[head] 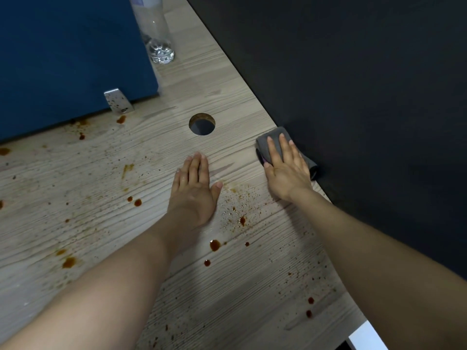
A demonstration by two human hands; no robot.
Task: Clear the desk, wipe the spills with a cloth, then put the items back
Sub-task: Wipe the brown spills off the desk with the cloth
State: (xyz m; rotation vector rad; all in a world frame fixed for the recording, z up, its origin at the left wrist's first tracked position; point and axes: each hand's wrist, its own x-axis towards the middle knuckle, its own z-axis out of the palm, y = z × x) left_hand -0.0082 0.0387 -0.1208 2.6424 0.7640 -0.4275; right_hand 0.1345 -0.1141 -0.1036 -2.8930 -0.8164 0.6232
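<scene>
A light wood-grain desk [101,223] is spattered with brown spills, among them a large drop [214,245] near the middle and a blot [68,262] at the left. A folded grey cloth [274,141] lies at the desk's right edge against the dark wall. My right hand [286,168] presses flat on the cloth with straight fingers. My left hand [195,188] rests flat on the bare desk, fingers straight, just below a round cable hole [202,124].
A blue partition panel [70,59] stands along the back left, held by a stained metal bracket [118,101]. A clear plastic bottle [156,34] stands behind it at the top. A dark wall [366,97] borders the desk's right edge.
</scene>
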